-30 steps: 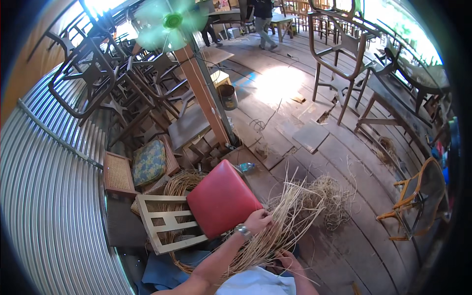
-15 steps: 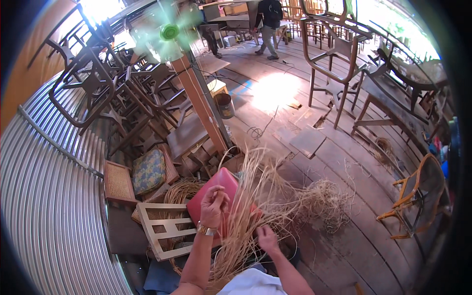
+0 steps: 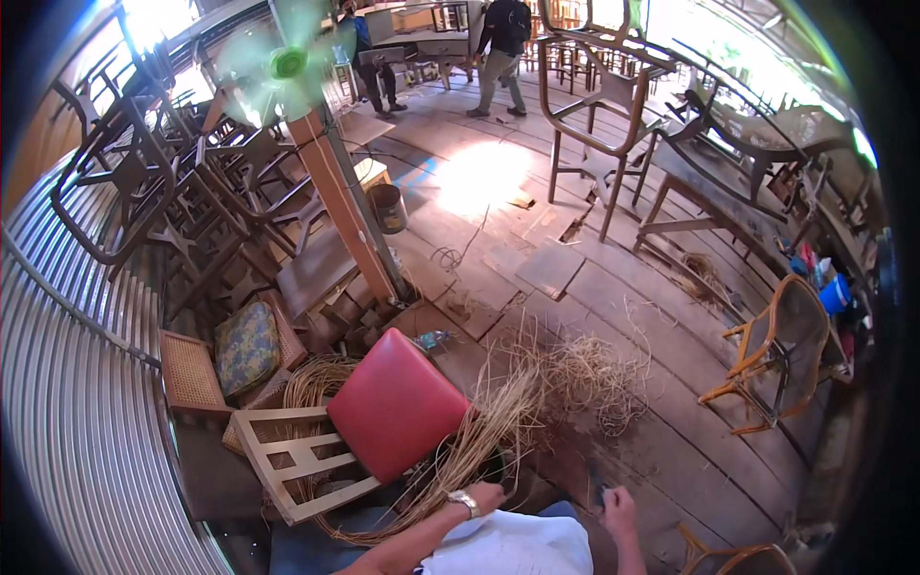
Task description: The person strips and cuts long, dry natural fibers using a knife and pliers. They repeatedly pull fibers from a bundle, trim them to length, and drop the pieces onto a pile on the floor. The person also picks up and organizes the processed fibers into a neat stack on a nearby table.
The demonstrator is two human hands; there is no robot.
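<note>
Plank floor, chairs heaped at ten o'clock, strands at six; right hand grips dark tool, left hand unclear.

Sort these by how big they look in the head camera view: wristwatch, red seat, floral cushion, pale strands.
1. Red seat and pale strands: the strands sprawl loosely, so I can't rank these two.
2. Floral cushion
3. Wristwatch, clearly the smallest
</note>
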